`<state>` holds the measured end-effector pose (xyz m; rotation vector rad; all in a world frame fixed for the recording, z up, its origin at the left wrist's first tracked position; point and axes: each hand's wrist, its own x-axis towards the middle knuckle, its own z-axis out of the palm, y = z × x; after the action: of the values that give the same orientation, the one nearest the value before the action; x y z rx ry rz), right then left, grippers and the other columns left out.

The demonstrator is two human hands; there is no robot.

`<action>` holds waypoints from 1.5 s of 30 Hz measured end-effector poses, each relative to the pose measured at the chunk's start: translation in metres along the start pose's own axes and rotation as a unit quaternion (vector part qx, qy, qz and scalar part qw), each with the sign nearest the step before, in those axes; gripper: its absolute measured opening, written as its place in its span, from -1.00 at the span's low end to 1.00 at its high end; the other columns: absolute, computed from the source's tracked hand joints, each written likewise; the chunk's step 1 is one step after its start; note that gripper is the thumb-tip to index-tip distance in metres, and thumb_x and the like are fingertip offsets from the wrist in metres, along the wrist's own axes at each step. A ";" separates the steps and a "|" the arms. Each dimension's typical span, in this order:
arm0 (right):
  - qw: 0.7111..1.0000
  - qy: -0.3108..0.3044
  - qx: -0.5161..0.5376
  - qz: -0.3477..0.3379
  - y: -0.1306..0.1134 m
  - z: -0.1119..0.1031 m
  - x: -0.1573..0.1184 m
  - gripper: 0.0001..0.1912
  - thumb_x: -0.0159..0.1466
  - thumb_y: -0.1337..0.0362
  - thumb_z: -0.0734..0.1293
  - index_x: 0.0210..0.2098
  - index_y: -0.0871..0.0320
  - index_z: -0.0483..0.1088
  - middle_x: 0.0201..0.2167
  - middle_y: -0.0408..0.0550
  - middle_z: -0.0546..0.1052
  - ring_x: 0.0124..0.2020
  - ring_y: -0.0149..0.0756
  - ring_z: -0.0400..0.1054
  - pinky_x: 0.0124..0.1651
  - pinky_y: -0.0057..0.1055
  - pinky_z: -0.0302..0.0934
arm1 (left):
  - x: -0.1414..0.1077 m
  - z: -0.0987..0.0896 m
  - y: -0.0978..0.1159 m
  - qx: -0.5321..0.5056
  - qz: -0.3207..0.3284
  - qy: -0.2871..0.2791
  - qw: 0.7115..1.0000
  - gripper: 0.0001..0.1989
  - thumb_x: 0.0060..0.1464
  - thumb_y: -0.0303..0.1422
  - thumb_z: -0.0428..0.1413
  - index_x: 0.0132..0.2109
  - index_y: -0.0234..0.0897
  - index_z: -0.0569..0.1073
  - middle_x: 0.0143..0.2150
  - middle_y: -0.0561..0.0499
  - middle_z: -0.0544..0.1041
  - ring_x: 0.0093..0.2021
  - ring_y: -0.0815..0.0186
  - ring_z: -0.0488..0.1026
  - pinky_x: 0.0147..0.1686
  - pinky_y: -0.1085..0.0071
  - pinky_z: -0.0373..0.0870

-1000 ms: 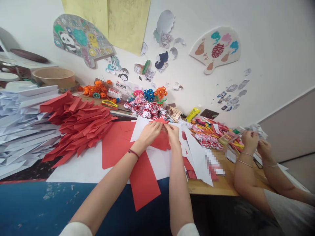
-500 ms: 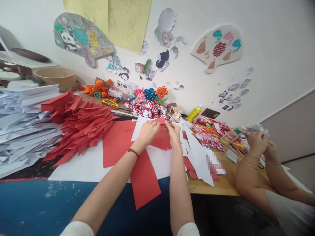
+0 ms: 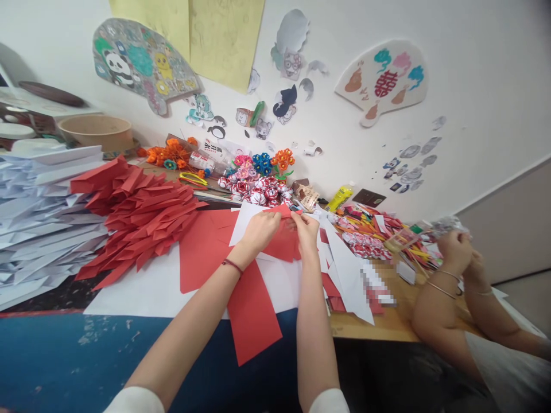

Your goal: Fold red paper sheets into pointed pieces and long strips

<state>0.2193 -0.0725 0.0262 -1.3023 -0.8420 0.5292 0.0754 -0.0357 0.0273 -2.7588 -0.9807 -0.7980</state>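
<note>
Both hands meet over the papers at the middle of the table. My left hand (image 3: 262,228) is closed on the left part of a small red paper piece (image 3: 282,210). My right hand (image 3: 305,227) pinches the same piece at its right end. Beneath them lie red sheets (image 3: 204,252) and white sheets (image 3: 275,281). One red strip (image 3: 253,315) hangs over the front edge. To the left is a large heap of folded red papers (image 3: 146,223), beside a heap of folded white papers (image 3: 43,218).
Paper flowers (image 3: 262,192), orange flowers (image 3: 172,154) and a yellow bottle (image 3: 340,198) stand along the wall. White paper (image 3: 348,275) lies right of my hands. Another person's hands (image 3: 460,255) work at the far right. A round container (image 3: 97,135) sits back left.
My hands keep their hold on the red paper with only a slight shift of the fingers. The other person's hands have moved slightly.
</note>
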 end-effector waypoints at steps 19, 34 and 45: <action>0.999 0.001 -0.042 -0.005 0.006 0.004 -0.001 -0.74 0.03 0.11 0.40 -0.58 0.19 0.44 -0.68 -0.12 0.50 -0.72 -0.39 0.29 -0.65 -0.48 0.18 | 0.000 -0.001 0.005 -0.020 -0.009 -0.060 0.998 -0.86 0.24 -0.52 -0.11 -0.15 -0.40 0.33 -0.32 -0.18 0.49 -0.27 0.21 0.52 -0.29 0.38 0.34; 0.996 0.077 -0.036 0.037 0.005 -0.003 0.002 -0.81 0.02 0.21 0.34 -0.65 0.16 0.36 -0.75 -0.17 0.42 -0.77 -0.40 0.22 -0.70 -0.47 0.07 | 0.000 0.007 0.003 0.008 0.041 0.000 0.999 -0.74 0.29 -0.38 -0.12 -0.24 -0.39 0.41 -0.33 -0.18 0.51 -0.30 0.17 0.49 -0.29 0.32 0.28; 0.995 0.082 -0.050 0.029 0.016 -0.008 0.009 -0.79 0.03 0.16 0.34 -0.62 0.16 0.38 -0.71 -0.16 0.45 -0.73 -0.40 0.24 -0.67 -0.48 0.13 | -0.003 -0.006 0.007 -0.178 -0.069 0.010 0.982 -0.60 0.26 -0.17 -0.06 0.14 -0.27 0.30 -0.20 -0.11 0.56 -0.27 0.22 0.50 -0.28 0.38 0.30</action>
<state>0.2326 -0.0667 0.0121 -1.4439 -0.7033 0.4236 0.0754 -0.0442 0.0317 -2.9919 -1.1350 -1.1193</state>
